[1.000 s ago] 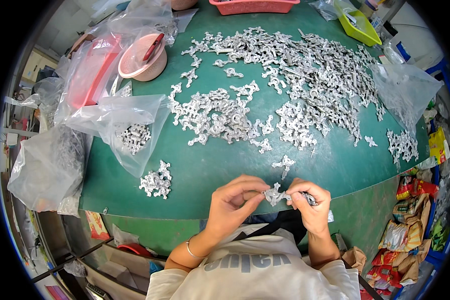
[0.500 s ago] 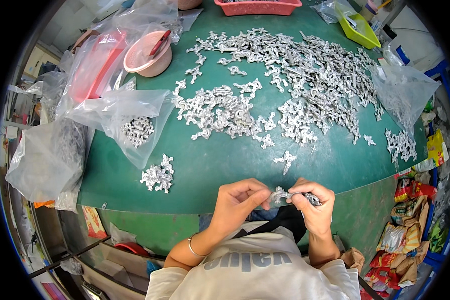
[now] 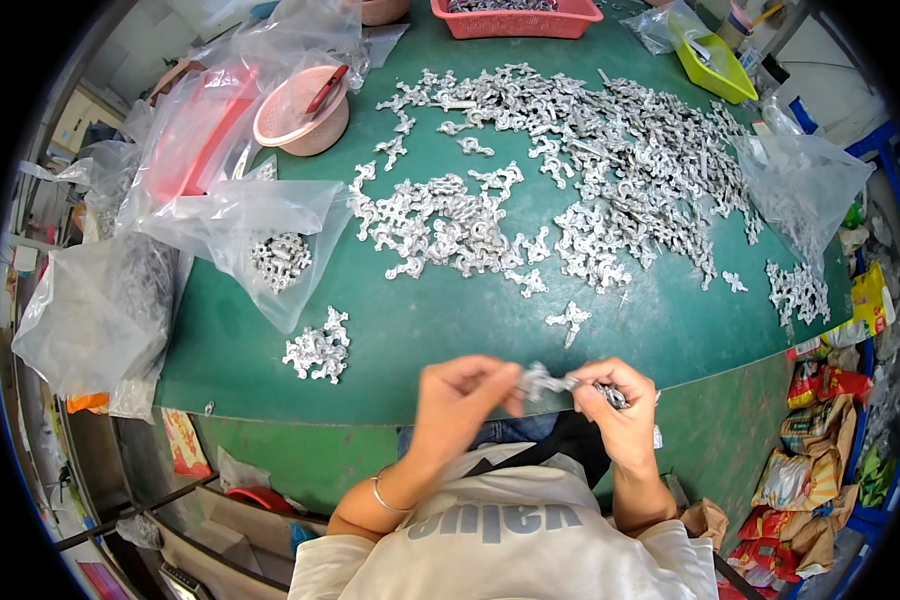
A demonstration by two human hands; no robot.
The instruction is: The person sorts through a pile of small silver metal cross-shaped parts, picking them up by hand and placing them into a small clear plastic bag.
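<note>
Just past the near edge of the green table, my left hand (image 3: 460,402) is closed, its fingertips pinching one end of a small silver metal casting (image 3: 542,381). The piece is smeared by motion. My right hand (image 3: 618,408) is closed too, with thumb and fingers around several more silver castings (image 3: 610,396) and its fingertips at the other end of the pinched piece. How many it holds is hidden. A small cluster of silver castings (image 3: 570,320) lies on the table ahead of my hands. Farther left sits a little heap of castings (image 3: 318,347).
A broad pile of castings (image 3: 630,150) covers the far table, with a smaller pile (image 3: 435,220) nearer. Plastic bags (image 3: 270,210) and a pink bowl (image 3: 300,120) with a red-handled tool stand left. A yellow-green basket (image 3: 718,70) and a bag (image 3: 805,190) are right.
My left hand has shifted a little to the left, blurred, with the casting between its fingertips. My right hand has also moved slightly left and still holds its castings.
</note>
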